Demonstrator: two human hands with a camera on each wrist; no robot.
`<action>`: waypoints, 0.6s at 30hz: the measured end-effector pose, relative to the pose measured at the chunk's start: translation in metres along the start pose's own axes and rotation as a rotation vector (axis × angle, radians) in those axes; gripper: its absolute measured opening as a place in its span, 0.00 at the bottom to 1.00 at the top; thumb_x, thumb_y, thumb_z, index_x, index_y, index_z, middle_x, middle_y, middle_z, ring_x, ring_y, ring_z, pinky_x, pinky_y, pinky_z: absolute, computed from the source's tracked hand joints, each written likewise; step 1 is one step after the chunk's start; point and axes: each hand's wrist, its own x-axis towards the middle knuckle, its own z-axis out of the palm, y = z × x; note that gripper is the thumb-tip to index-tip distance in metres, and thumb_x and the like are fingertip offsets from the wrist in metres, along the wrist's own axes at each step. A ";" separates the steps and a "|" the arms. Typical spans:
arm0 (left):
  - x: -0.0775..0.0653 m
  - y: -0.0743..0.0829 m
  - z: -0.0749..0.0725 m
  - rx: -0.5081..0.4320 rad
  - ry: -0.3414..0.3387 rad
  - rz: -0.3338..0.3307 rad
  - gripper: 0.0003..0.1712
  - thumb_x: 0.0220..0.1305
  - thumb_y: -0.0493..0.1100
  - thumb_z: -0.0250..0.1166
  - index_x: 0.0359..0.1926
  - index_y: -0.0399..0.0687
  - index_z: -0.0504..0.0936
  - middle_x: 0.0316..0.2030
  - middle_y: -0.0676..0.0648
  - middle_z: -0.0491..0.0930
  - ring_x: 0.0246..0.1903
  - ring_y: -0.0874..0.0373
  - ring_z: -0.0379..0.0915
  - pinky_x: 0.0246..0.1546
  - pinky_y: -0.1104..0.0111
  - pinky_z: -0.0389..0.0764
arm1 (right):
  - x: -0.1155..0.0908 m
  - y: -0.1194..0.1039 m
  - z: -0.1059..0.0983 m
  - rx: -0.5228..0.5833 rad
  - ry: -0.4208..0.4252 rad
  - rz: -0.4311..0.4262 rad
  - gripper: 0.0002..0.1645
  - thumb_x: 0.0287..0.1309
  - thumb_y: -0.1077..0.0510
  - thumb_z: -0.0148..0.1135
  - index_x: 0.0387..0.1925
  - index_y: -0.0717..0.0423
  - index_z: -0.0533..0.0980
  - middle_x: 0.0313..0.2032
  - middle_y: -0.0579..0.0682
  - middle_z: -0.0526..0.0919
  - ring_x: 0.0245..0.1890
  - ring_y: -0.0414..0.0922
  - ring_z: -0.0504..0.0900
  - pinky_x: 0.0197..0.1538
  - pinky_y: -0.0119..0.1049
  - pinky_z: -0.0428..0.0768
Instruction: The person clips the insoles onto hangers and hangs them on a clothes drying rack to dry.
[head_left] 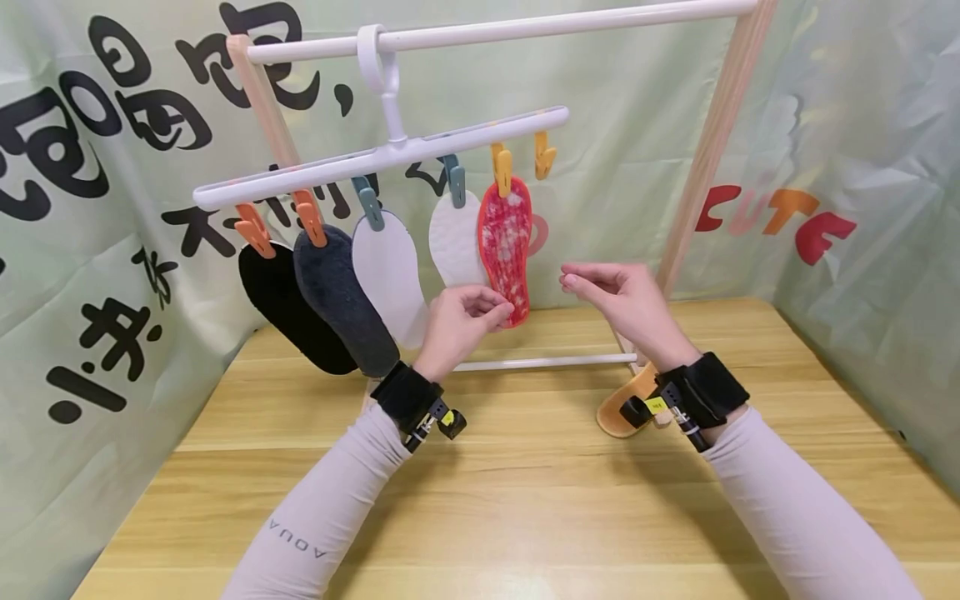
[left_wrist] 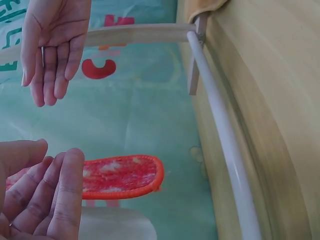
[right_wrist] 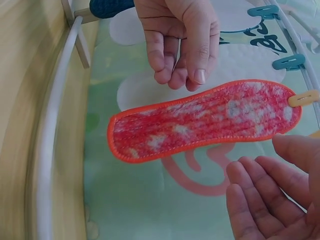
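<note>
A red insole [head_left: 506,242] with white patches and an orange edge hangs from a yellow clip [head_left: 502,171] on a white hanger [head_left: 401,153]. My left hand [head_left: 463,327] is beside its lower end, fingers loosely bent and holding nothing; whether they brush the insole I cannot tell. To the right, my right hand [head_left: 630,304] hovers apart from it, its fingers relaxed and the palm bare in the right wrist view. Further left hang a white insole [head_left: 452,237], another white insole [head_left: 388,275], a dark grey insole [head_left: 341,292] and a black insole [head_left: 288,308].
A second yellow clip [head_left: 544,157] hangs at the hanger's right end with nothing in it. The hanger hooks over the white top rail [head_left: 525,29] of a wooden-sided rack. An orange-tan insole [head_left: 618,412] lies on the table [head_left: 517,500] below my right wrist. A lower rail [head_left: 547,362] crosses behind.
</note>
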 end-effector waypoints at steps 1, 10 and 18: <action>-0.001 0.000 0.001 0.009 -0.008 0.001 0.07 0.69 0.43 0.76 0.39 0.44 0.92 0.31 0.45 0.92 0.29 0.60 0.88 0.34 0.71 0.85 | -0.003 0.001 -0.001 -0.011 -0.001 0.002 0.23 0.76 0.45 0.65 0.65 0.50 0.84 0.59 0.53 0.90 0.55 0.31 0.88 0.63 0.24 0.80; -0.003 0.000 0.018 0.030 -0.071 0.004 0.06 0.70 0.42 0.74 0.39 0.44 0.92 0.30 0.44 0.92 0.29 0.57 0.89 0.34 0.72 0.86 | -0.023 0.011 -0.017 -0.129 -0.055 0.065 0.29 0.78 0.42 0.62 0.65 0.58 0.82 0.56 0.62 0.90 0.48 0.30 0.88 0.54 0.20 0.82; -0.004 0.000 0.040 0.017 -0.140 0.012 0.06 0.71 0.40 0.74 0.40 0.41 0.91 0.31 0.42 0.91 0.26 0.64 0.86 0.33 0.72 0.86 | -0.040 0.025 -0.031 -0.253 -0.076 0.111 0.29 0.78 0.41 0.61 0.59 0.61 0.85 0.50 0.60 0.92 0.42 0.29 0.88 0.47 0.23 0.84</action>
